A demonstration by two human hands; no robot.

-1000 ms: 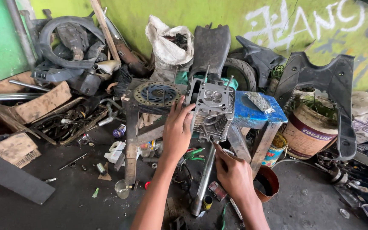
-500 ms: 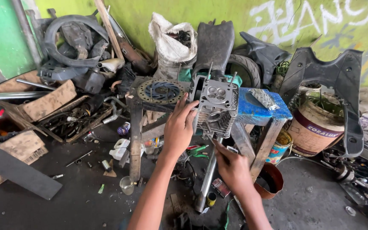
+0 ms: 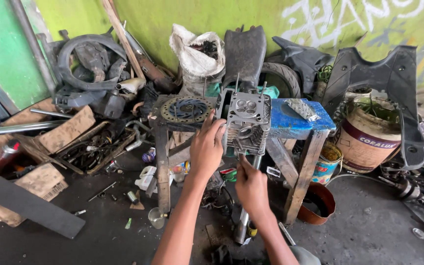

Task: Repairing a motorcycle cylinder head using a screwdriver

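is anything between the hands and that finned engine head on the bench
Nothing visible. The left hand already rests against the left side of the finned cylinder head, and the right hand reaches up to its underside, fingers at the lower fins. The sprocket disc lies off to the left, apart.

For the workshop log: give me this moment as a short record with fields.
Setting: cluttered floor against a green wall
Bench: wooden stool with a blue top
Part: finned metal cylinder head standing at the stool's left end
Left hand: left hand pressed on the head's left side
Right hand: right hand under the head, fingers at its lower edge; whether it holds a tool cannot be told
Nearby: sprocket on a frame to the left, bucket to the right, white sack behind
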